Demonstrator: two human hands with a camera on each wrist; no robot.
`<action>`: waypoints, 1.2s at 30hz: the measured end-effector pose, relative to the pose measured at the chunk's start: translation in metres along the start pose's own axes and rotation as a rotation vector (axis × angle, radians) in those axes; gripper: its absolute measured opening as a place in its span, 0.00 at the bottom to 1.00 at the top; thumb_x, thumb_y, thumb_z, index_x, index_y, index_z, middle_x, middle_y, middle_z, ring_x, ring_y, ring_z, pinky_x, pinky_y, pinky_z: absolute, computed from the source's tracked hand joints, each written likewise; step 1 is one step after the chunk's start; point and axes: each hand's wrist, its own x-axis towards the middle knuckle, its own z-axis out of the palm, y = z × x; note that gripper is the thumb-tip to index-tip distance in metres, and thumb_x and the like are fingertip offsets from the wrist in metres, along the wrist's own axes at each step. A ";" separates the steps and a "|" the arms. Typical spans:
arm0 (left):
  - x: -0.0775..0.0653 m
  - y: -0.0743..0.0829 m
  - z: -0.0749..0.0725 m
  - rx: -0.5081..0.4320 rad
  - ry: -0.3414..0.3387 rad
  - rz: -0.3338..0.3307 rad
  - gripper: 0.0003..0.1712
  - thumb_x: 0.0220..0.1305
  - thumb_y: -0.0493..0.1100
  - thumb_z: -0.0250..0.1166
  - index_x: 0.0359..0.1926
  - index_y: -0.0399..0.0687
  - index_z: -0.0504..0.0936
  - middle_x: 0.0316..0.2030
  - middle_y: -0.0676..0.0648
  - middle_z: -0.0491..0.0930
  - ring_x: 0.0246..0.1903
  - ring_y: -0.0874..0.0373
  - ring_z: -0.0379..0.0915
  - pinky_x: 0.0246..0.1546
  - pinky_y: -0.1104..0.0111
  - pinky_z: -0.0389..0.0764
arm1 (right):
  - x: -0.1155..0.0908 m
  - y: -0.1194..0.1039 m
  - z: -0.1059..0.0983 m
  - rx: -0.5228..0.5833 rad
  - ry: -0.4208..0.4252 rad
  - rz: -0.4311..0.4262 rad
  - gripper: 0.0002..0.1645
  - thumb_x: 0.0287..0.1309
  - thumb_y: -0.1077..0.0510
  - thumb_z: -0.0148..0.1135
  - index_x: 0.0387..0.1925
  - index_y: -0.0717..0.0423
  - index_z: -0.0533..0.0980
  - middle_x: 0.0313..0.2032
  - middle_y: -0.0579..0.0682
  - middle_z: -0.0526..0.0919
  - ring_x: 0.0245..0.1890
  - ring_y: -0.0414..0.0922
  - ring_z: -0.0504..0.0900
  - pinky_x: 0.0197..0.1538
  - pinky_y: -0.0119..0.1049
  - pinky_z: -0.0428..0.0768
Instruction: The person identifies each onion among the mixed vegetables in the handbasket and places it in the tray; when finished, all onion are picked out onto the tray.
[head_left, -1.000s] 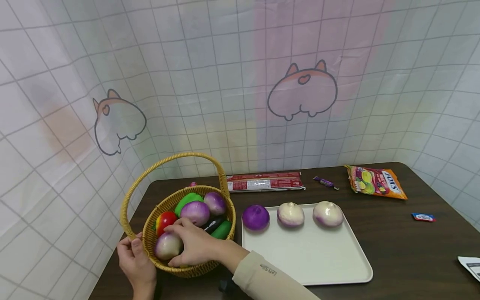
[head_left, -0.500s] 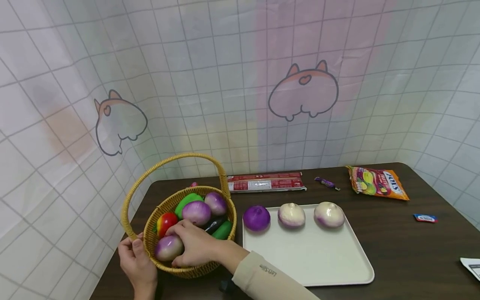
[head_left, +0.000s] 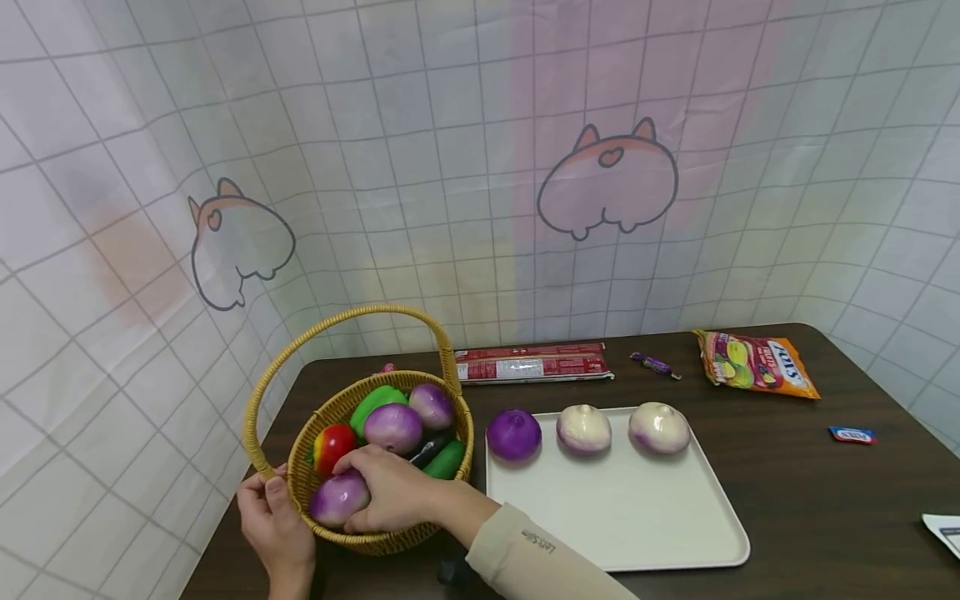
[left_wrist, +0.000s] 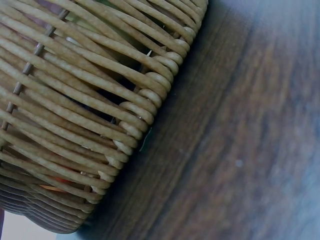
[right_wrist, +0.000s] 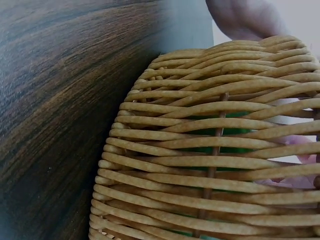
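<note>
A yellow wicker basket (head_left: 378, 546) holds several toy vegetables, tilted a little toward me in the head view. My left hand (head_left: 276, 529) grips its left rim near the base of the handle, thumb in front and fingers partly hidden. Inside, my right hand (head_left: 393, 493) holds a purple-and-white turnip (head_left: 337, 500) at the near left, fingers over its top and thumb on the near side. Around it lie a red-and-yellow fruit or pepper (head_left: 332, 448), two more purple turnips (head_left: 393, 427), a green pepper (head_left: 377, 403), a dark eggplant (head_left: 430, 450) and a green vegetable (head_left: 446, 461).
Right of the basket, a white tray (head_left: 615, 517) carries a dark purple bulb (head_left: 513, 435) and two whitish turnips (head_left: 584, 430) along its far side. Behind lie a red packet (head_left: 532, 363), a purple-wrapped candy (head_left: 654, 364) and an orange candy bag (head_left: 757, 364). A small blue-red wrapper (head_left: 852, 435) lies farther right.
The turnip under my right hand has turned in place, its purple side now showing where white showed before. My left hand and the basket have stayed where they were.
</note>
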 end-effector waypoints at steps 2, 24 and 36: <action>0.000 0.000 0.000 -0.006 0.000 0.001 0.10 0.70 0.41 0.56 0.40 0.35 0.74 0.37 0.47 0.79 0.42 0.58 0.75 0.42 0.77 0.72 | 0.000 0.000 0.000 0.001 0.008 -0.006 0.34 0.49 0.47 0.73 0.58 0.44 0.71 0.55 0.38 0.75 0.55 0.32 0.72 0.58 0.27 0.70; 0.000 0.006 0.001 0.043 0.011 0.023 0.12 0.69 0.46 0.59 0.38 0.40 0.76 0.36 0.42 0.81 0.37 0.56 0.77 0.34 0.78 0.77 | -0.031 -0.002 -0.015 0.138 0.063 -0.072 0.45 0.45 0.53 0.71 0.65 0.43 0.61 0.61 0.42 0.68 0.57 0.34 0.71 0.54 0.28 0.73; -0.001 0.007 0.002 0.017 0.001 0.002 0.05 0.68 0.44 0.59 0.38 0.47 0.76 0.36 0.44 0.81 0.36 0.58 0.77 0.33 0.79 0.77 | -0.063 0.008 -0.028 0.250 0.143 -0.069 0.55 0.47 0.44 0.75 0.71 0.37 0.51 0.62 0.43 0.63 0.60 0.36 0.68 0.57 0.37 0.73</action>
